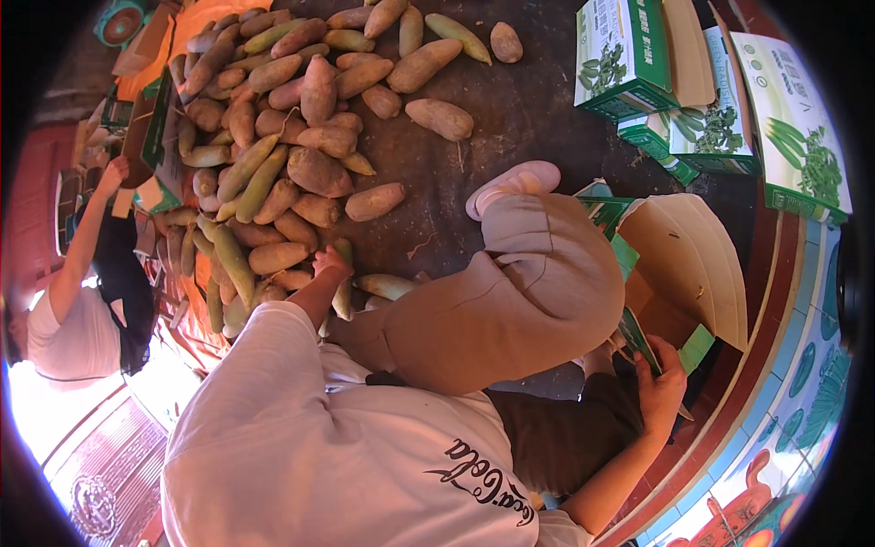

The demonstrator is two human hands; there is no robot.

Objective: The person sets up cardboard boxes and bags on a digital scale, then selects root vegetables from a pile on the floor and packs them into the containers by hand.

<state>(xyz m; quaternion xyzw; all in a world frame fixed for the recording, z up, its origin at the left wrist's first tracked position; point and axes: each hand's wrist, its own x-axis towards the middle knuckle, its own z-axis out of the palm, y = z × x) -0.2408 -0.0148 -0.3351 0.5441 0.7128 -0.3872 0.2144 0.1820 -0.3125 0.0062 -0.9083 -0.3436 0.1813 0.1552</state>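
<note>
A large heap of long root vegetables (319, 171), some reddish brown and some green, spreads over the ground at the upper left. At the heap's near edge my left hand (333, 263) is closed across a green root vegetable (343, 298), whose two ends show on either side of the hand. Beside my bent leg, at the right, stands an open cardboard box (693, 246) with raised flaps. My right hand (661, 378) grips the near edge of this box, its fingers partly hidden by the panel. What lies inside the box is mostly hidden.
Printed green and white cartons (629, 56) stand at the upper right, and another carton (793, 128) is next to the tiled wall (775, 438). A co-worker (77, 319) at the far left reaches toward a box (150, 150). Single roots (439, 118) lie outside the heap.
</note>
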